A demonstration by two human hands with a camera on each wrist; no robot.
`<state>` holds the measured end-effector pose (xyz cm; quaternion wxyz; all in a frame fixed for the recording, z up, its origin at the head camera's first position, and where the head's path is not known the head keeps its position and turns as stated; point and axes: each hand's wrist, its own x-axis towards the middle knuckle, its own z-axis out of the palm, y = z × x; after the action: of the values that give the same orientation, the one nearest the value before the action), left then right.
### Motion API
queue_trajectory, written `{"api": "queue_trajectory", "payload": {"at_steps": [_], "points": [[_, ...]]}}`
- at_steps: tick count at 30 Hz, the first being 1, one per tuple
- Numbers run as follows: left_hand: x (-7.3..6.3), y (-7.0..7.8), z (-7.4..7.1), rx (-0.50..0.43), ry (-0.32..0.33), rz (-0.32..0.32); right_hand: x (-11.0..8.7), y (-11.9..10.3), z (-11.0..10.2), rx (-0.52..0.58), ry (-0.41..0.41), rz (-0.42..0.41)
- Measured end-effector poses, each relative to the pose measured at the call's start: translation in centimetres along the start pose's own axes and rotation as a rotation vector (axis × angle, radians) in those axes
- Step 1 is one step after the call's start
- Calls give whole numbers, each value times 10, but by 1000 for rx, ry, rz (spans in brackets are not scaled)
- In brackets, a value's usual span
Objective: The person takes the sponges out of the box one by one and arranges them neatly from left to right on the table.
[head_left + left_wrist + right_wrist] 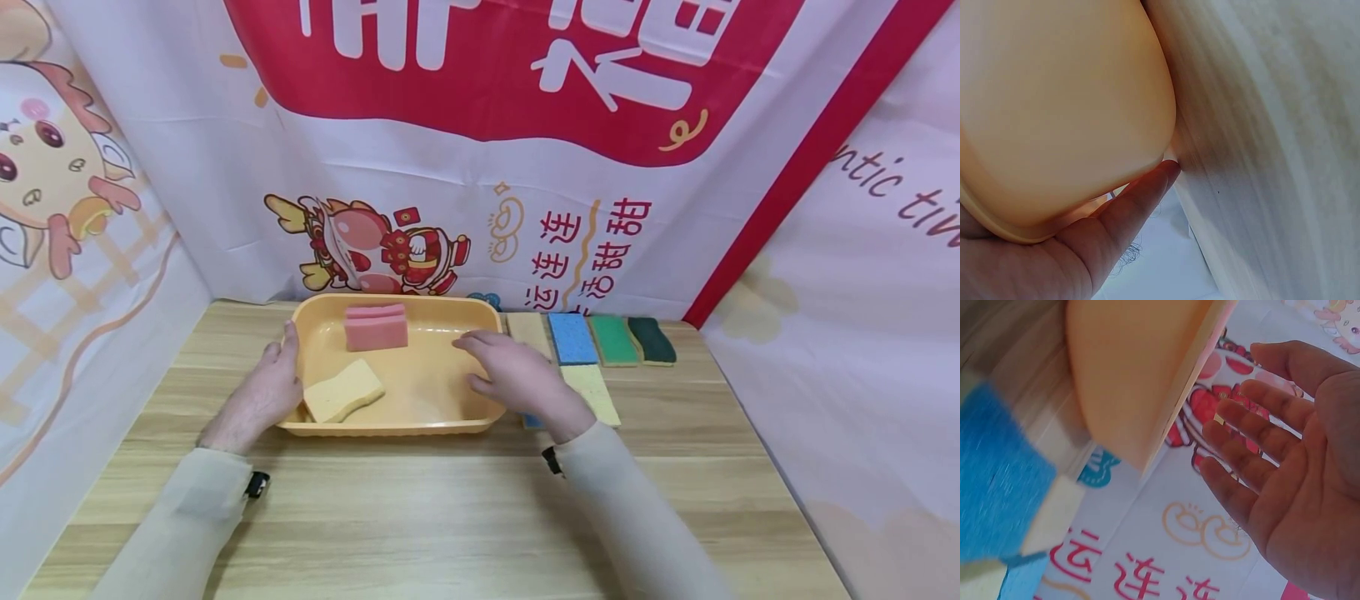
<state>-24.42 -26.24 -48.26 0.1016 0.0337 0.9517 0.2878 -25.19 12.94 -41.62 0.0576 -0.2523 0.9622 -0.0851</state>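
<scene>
A yellow-orange plastic tray [420,392] stands on the table, holding a pink sponge [377,329] at its back left and a pale yellow sponge [343,392] at its front left. My left hand [266,383] holds the tray's left end. In the left wrist view, one finger [1129,203] runs along the outer wall down to the base. Above the tray's right end is my right hand [517,371], fingers spread and nothing in the palm, as the right wrist view confirms. Right of the tray lie a beige sponge [529,333] and a blue sponge [573,339].
Farther right lie a green sponge [615,341] and a dark green sponge [652,342]. A light yellow sponge [592,392] lies in front of the blue one, partly behind my right hand. Printed cloth [480,192] hangs behind the wooden table [420,517] and at both sides.
</scene>
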Motion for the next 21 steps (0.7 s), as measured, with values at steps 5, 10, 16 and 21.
{"api": "queue_trajectory", "payload": {"at_steps": [5, 10, 16, 21], "points": [[0, 1, -1, -17, -17, -25, 9, -14, 3, -3, 13, -25], [0, 0, -1, -34, -31, -42, 19, -27, 8, -15, 8, -53], [0, 0, -1, -32, -32, -44, 28, -44, 14, -39, 13, -103], [0, 1, -1, -26, -22, -33, 34, -58, 21, -54, -3, -123]]}}
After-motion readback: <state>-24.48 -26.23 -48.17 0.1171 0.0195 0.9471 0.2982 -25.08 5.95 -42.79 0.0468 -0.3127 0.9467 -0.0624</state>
